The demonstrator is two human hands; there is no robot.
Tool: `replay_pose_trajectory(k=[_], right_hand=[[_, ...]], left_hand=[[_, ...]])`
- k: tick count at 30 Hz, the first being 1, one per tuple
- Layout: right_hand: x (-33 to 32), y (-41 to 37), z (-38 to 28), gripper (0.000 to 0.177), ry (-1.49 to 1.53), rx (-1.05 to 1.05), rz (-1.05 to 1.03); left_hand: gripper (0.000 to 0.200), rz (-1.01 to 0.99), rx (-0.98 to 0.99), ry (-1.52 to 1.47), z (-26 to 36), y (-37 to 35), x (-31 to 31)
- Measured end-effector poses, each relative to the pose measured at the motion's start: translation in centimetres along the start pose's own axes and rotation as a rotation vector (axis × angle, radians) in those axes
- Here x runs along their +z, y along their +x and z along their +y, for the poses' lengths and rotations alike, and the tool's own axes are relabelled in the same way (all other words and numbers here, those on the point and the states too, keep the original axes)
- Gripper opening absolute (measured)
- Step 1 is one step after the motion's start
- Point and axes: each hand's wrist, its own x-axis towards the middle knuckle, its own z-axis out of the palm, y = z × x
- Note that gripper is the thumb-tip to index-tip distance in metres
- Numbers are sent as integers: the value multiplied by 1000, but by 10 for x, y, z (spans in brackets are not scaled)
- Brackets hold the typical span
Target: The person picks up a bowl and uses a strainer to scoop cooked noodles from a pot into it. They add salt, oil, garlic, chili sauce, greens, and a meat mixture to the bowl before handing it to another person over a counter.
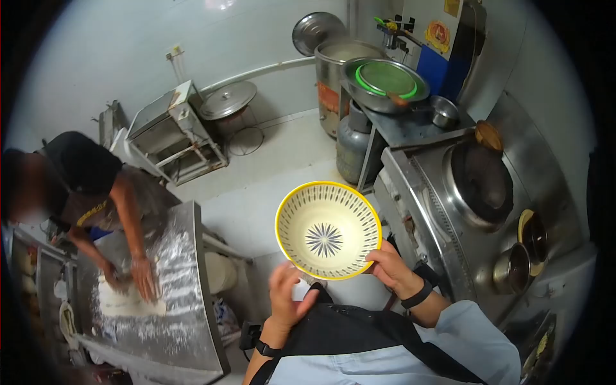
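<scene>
A wide cream bowl with a yellow rim and a dark starburst at its bottom is held up in front of me, its inside facing the camera. Nothing lies in it. My right hand grips its lower right rim, thumb over the edge and the other fingers hidden behind. Just below the bowl's lower left rim is my left hand, fingers apart, slightly blurred, with nothing in it. Both wrists wear dark bands.
At the left a co-worker presses dough on a floured steel table. A stove with a wok stands to the right, pots beside it. Behind are a gas cylinder, a tall steel pot and a green-rimmed sieve on a basin.
</scene>
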Motion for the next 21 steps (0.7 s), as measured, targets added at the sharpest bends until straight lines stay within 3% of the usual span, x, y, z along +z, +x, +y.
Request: replay_pose_trajectory(k=[1,2,3,5,6,7,10,12,15,17,19,21], right_hand=[[-2,14,-9,50,22,-18,37],[-4,29,-18,50,-8,-52,53],[-5,45,-26,50,-22,-65,63],[-4,78,-44,50,-111,-57,117],[2,94,-50,51,-143,-70,157],[3,110,-58,51,-158,-85,163],[2,148,-76,56,-290,-70,129],[4,172,-86,55,-270,-109,180],[14,189,-97,48,-237,-117,260],[5,203,-113,44,-235,-95,289],[-29,203,-130,43,27,-115,260],[-96,209,-137,57,363,-364,262]], left_hand=[[60,183,-194,-178,-19,10,8],[68,210,-498,-495,-40,22,17],[68,211,-489,-515,-64,36,25],[68,6,-903,-1405,-115,70,38],[65,-195,-1055,-1421,-137,81,42],[63,-152,-1224,-1259,-140,98,47],[59,-235,-1225,-1414,-175,141,53],[46,-125,-1185,-1839,-199,165,67],[44,-174,-1237,-1927,-235,199,83],[43,-203,-1238,-1927,-260,223,95],[42,-136,-1109,-1583,-293,229,109],[40,-177,-956,-1482,-304,271,105]])
